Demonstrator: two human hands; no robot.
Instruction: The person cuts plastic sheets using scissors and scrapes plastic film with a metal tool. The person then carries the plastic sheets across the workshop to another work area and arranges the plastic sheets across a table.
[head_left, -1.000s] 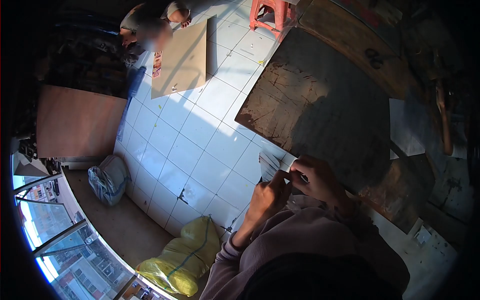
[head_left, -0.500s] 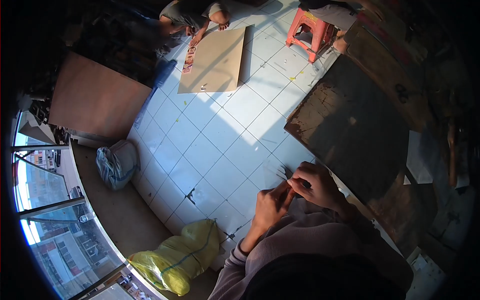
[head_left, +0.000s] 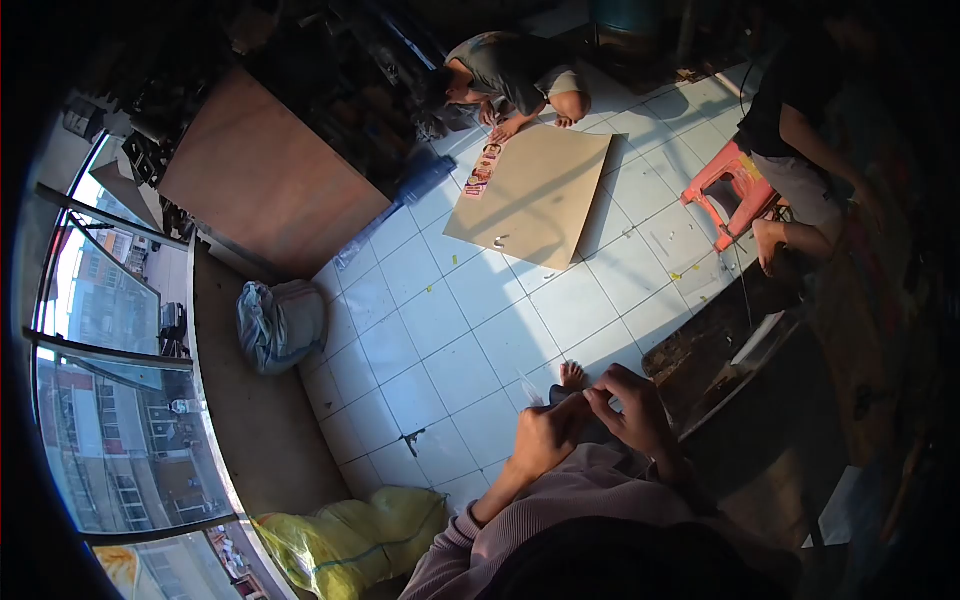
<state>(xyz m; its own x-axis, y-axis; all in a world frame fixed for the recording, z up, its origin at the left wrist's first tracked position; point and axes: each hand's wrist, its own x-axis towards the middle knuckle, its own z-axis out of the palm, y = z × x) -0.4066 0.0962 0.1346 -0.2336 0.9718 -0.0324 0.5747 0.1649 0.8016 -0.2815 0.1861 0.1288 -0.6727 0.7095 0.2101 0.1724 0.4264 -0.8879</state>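
My left hand (head_left: pixel 545 438) is closed in front of my body, knuckles up. Close against it, my right hand (head_left: pixel 634 408) has its thumb and forefinger pinched together, so the fingertips of both hands meet. What they pinch is too small and hidden to make out. A thin, see-through sliver (head_left: pixel 529 390) shows just beyond my left hand, over the floor tiles. Below the hands is my ribbed sleeve and top (head_left: pixel 560 510), and a bare foot (head_left: pixel 571 376) shows past them.
A crouching person (head_left: pixel 515 85) leans over a brown board (head_left: pixel 545 190) with a printed strip (head_left: pixel 483 172). Another person (head_left: pixel 800 150) sits by a red stool (head_left: pixel 728 195). A dark table (head_left: pixel 740 440) stands right; sacks (head_left: pixel 282 325) and a yellow bag (head_left: pixel 370 540) lie left.
My view has tilted up and turned, so the board, stool and both people show more fully. My hands stay together at the fingertips, and the foot has come into sight.
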